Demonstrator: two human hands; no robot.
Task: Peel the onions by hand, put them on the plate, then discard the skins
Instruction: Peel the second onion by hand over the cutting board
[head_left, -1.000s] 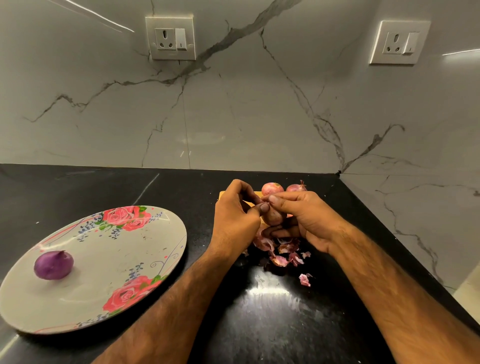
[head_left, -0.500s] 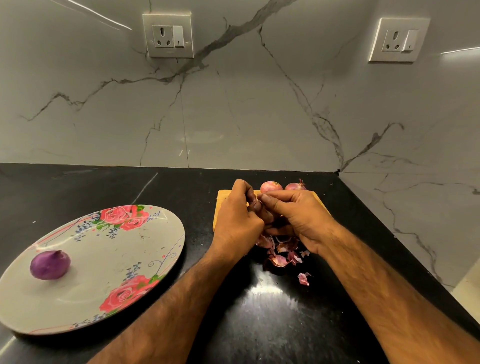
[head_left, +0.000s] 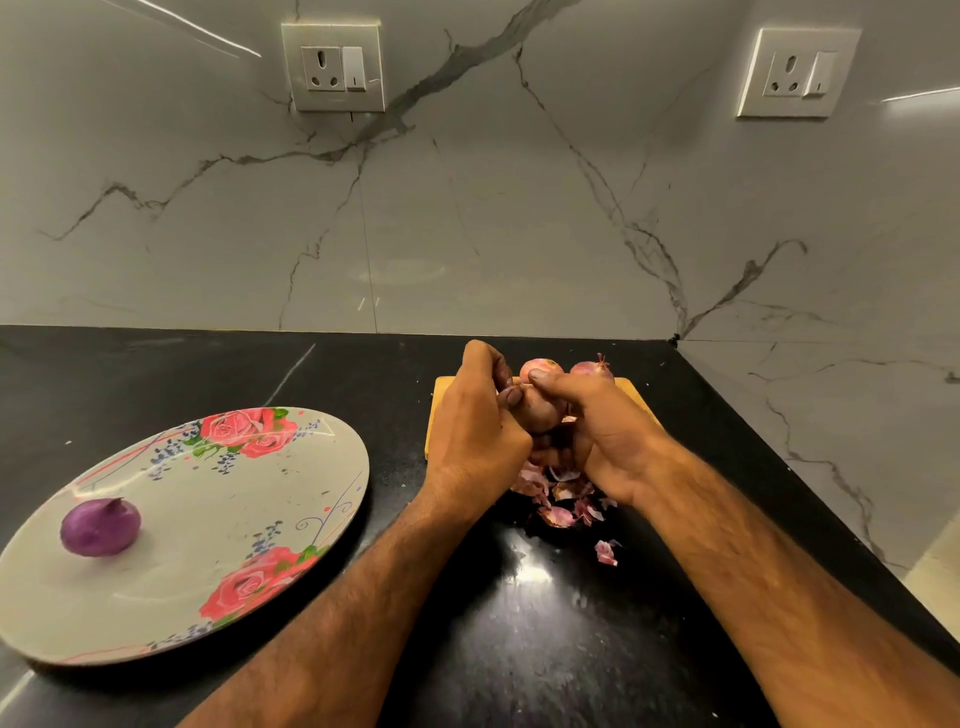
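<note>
left hand (head_left: 478, 441) and right hand (head_left: 608, 441) meet over the cutting board (head_left: 439, 410), toward the far right corner of the worktop (head_left: 519, 649). both grip one onion (head_left: 540, 413), fingers (head_left: 558, 380) curled close round it. two unpeeled onions (head_left: 540, 369) sit at the board's far edge. loose skins (head_left: 558, 499) lie on the worktop beneath the hands. one peeled onion (head_left: 100, 526) rests on the plate (head_left: 182, 519), near the left edge.

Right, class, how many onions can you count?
4. Peeled onion on the plate; second onion gripped by left hand and right hand; pale onion and redder onion on the cutting board behind. Others may be hidden.
</note>
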